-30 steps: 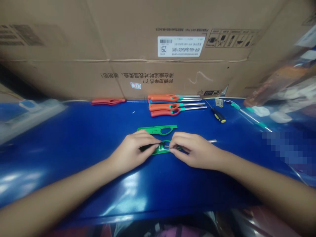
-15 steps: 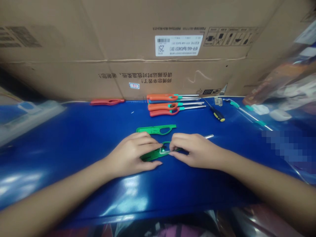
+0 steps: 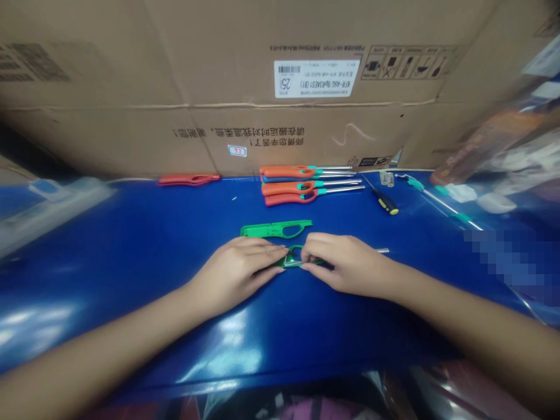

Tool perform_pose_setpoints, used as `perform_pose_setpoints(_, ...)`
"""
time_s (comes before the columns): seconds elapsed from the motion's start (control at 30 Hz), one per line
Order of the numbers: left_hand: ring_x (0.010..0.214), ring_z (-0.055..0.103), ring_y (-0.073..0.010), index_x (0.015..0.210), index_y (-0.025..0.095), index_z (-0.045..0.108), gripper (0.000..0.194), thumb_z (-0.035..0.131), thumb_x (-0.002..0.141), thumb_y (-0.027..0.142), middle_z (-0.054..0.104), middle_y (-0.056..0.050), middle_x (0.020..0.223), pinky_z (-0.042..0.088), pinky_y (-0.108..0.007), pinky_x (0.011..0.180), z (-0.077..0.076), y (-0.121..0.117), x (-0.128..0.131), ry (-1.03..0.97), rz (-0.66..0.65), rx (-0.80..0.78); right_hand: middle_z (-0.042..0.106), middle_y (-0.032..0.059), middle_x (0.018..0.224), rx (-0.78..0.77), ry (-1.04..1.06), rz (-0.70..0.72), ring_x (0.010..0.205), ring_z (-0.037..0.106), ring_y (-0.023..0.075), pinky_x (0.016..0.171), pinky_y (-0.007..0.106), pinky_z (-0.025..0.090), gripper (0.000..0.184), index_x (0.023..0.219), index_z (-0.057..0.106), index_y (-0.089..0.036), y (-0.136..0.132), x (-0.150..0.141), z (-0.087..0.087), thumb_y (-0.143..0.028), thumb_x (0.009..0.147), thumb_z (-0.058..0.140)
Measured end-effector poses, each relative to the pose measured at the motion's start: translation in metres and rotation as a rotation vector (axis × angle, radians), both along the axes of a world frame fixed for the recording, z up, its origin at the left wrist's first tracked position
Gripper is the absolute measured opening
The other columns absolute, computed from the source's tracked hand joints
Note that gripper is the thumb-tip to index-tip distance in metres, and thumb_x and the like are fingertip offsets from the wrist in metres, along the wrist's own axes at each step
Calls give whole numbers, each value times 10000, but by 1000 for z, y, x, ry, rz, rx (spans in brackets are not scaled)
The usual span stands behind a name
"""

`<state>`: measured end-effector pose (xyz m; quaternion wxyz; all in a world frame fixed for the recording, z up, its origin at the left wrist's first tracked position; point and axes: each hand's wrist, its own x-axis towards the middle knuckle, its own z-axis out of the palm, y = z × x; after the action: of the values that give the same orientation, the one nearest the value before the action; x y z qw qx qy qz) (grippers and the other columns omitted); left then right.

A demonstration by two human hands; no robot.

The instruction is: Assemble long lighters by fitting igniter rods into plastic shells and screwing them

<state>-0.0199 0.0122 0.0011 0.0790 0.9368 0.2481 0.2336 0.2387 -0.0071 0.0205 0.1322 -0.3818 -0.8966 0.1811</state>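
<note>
A green lighter shell half (image 3: 292, 256) lies on the blue table between my hands, its trigger loop showing. My left hand (image 3: 240, 262) is closed over the handle end, with thumb and fingertips on its edges; most of that end is hidden. At the loop, my right hand (image 3: 345, 259) pinches a thin pale wire (image 3: 294, 263) running along the shell; the fingertips partly cover it. Past that hand pokes the tip of a metal tube (image 3: 383, 251). Just beyond lies the matching green shell half (image 3: 276, 228), inner side up.
Several assembled orange, red and blue lighters (image 3: 289, 186) lie behind, beside a black-and-yellow screwdriver (image 3: 385, 201). A red shell (image 3: 188, 180) is at the back left. Metal tubes with teal parts (image 3: 446, 204) lie right. A cardboard box (image 3: 131, 70) walls off the back.
My left thumb has closed in against the shell. The shell has turned more level, its wire now lies closer along it, and the tube tip has shifted right and slightly down.
</note>
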Motion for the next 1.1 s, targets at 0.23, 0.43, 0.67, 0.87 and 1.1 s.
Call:
perform_pose_setpoints(0.23, 1210, 657, -246, 1330, 221, 641, 335, 539, 1018, 285, 698, -34, 1320, 558, -419, 994, 5, -4, 2, 117, 27, 15, 605, 5, 903, -11, 9, -33, 745, 548, 125, 657, 256, 395, 69, 919, 592, -190, -1, -1, 0, -228, 966, 559)
perform_pose_setpoints(0.43, 1169, 679, -268, 1321, 200, 649, 346, 528, 1021, 323, 710, -73, 1293, 572, -444, 943, 5, -6, 2, 149, 98, 78, 612, -3, 905, -8, 19, -56, 747, 541, 121, 656, 254, 386, 49, 910, 586, -195, 0, -1, -1, -211, 953, 570)
perform_pose_setpoints(0.67, 1133, 693, -276, 1268, 216, 691, 327, 525, 1025, 358, 734, -38, 1252, 564, -440, 894, 1, -7, 2, 165, 132, 203, 607, 0, 895, -14, 14, -59, 730, 530, 120, 652, 256, 385, 65, 897, 586, -193, -1, -2, 2, -215, 956, 568)
perform_pose_setpoints(0.87, 1115, 685, -273, 1254, 211, 703, 324, 529, 1026, 361, 738, -30, 1243, 545, -418, 877, 0, -7, 3, 151, 129, 227, 605, 3, 887, -19, 20, -59, 741, 536, 125, 657, 257, 388, 63, 893, 586, -193, 0, -2, 2, -209, 951, 569)
perform_pose_setpoints(1.1, 999, 711, -244, 1161, 199, 744, 287, 565, 1009, 365, 778, -25, 1124, 541, -383, 816, 1, -2, 0, 114, 131, 270, 599, 28, 1004, -50, -4, -16, 824, 564, 148, 703, 273, 436, 60, 988, 592, -196, 0, 3, 5, -210, 930, 594)
